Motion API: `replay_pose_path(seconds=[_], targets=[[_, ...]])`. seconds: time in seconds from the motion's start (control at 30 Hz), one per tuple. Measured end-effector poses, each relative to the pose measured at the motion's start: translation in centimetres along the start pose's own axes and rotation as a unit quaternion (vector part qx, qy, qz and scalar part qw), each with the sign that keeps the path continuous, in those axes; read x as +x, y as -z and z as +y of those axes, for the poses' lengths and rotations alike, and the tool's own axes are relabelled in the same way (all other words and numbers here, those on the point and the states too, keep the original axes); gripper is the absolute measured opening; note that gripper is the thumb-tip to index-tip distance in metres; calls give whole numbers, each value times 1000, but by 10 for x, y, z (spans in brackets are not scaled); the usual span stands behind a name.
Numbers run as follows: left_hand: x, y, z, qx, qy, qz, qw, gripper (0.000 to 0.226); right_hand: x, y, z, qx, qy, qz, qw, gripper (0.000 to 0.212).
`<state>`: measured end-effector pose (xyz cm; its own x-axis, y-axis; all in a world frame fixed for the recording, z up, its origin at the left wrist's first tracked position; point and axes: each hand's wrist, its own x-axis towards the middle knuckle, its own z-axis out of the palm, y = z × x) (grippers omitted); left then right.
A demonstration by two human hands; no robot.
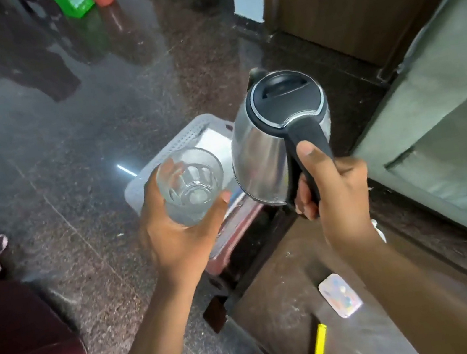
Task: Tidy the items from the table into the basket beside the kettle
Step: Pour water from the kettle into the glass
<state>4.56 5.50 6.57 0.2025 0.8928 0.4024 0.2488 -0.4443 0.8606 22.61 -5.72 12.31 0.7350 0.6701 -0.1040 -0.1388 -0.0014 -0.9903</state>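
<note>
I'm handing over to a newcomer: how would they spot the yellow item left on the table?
Start at the brown wooden table at the bottom right. Near its front edge lies the yellow stick, below the pale patterned card. It alone is long, thin and bright yellow.

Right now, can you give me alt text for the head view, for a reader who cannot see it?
A person's left hand holds a clear, empty drinking glass while the right hand grips the black handle of a stainless steel electric kettle, both above a white perforated plastic basket. A yellow stick and small pale card lie on the brown table below.
</note>
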Motion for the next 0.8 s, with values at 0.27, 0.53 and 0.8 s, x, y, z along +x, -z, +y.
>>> replay_pose_path(seconds=[0.27,0.53,0.8], targets=[[-56,-93,59,16,25,-114,993,87,-44,152,-39,-40,17,91,995,73],[-153,-194,107,-9,2,-265,964,78,-112,303,-48,-81,-5,145,986,72],[-248,-268,117,-47,-30,-368,928,78,-191,412,-30,-104,-47,189,975,71]])
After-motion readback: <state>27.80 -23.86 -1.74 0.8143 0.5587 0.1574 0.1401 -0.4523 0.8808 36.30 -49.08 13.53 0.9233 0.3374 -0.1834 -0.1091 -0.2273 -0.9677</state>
